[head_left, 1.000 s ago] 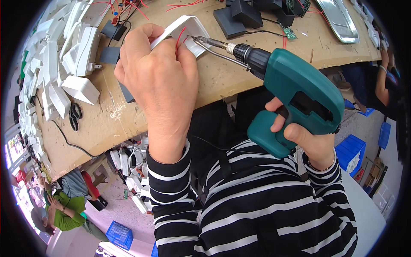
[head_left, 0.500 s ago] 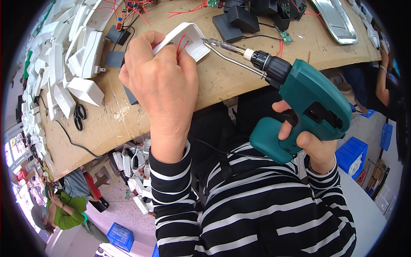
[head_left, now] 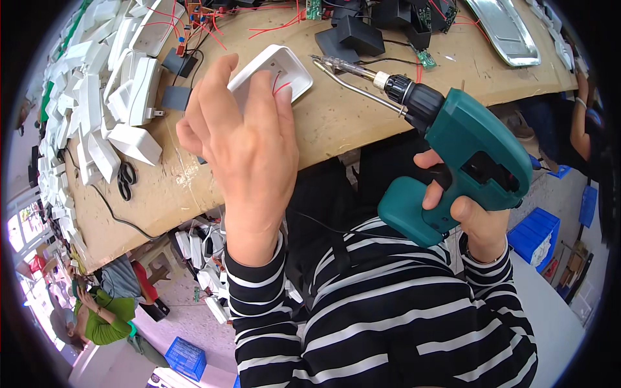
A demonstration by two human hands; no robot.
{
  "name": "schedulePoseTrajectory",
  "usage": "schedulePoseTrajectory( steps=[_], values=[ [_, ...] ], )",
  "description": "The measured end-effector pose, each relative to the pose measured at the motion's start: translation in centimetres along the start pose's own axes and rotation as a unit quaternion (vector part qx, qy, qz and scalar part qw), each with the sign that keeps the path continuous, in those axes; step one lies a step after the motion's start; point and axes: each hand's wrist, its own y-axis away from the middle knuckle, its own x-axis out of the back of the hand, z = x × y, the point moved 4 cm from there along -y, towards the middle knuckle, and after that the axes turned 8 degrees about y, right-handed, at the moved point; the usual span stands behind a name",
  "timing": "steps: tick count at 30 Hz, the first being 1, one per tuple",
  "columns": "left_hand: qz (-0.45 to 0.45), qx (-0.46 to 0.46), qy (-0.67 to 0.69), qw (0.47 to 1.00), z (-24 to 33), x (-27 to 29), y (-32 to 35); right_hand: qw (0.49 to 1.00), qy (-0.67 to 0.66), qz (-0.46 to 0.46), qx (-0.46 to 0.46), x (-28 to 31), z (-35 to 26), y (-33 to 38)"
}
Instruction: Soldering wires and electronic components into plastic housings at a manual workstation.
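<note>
My right hand (head_left: 475, 220) is wrapped round the pistol grip of a dark green soldering gun (head_left: 475, 139), index finger at the trigger. Its metal tip and curved solder feed tube point left, a short way right of a white plastic case (head_left: 299, 76). The case is an open shell, tilted on the table, with thin red wires (head_left: 278, 83) inside. My left hand (head_left: 249, 132) holds the near left side of the case. Its thumb and index finger reach inside, apart from each other beside the wires; the other fingers lie along the outer side, partly hidden.
White plastic casings (head_left: 97, 97) are heaped along the left of the table (head_left: 174, 194). Black scissors (head_left: 126, 180) lie beside them. Black boxes (head_left: 362, 35), circuit boards and red wires cover the far side, near a metal tray (head_left: 508, 32). Blue crates (head_left: 533, 236) stand on the floor.
My left thumb and index finger have spread apart from their pinch near the red wires. The case has shifted slightly nearer and left. The soldering gun has barely moved.
</note>
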Motion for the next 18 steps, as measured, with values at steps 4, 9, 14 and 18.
schedulePoseTrajectory(
  steps=[4, 9, 14, 18],
  values=[
    [0.043, -0.025, -0.001, 0.999, 0.9, 0.6, 1.0, 1.0, 0.002, 0.002, 0.006, 0.2, 0.0, 0.0],
    [0.049, -0.056, 0.08, 0.994, 0.1, 0.1, 2.1, 1.0, 0.004, 0.014, 0.014, 0.2, 0.1, 0.0],
    [0.126, -0.055, 0.103, 0.985, 0.3, -0.2, 1.2, 1.0, 0.005, 0.016, 0.014, 0.1, 0.1, -0.1],
    [0.06, -0.061, 0.09, 0.992, 0.6, -0.6, 0.5, 0.999, -0.004, 0.019, 0.032, 0.3, -0.1, 0.1]
  ],
)
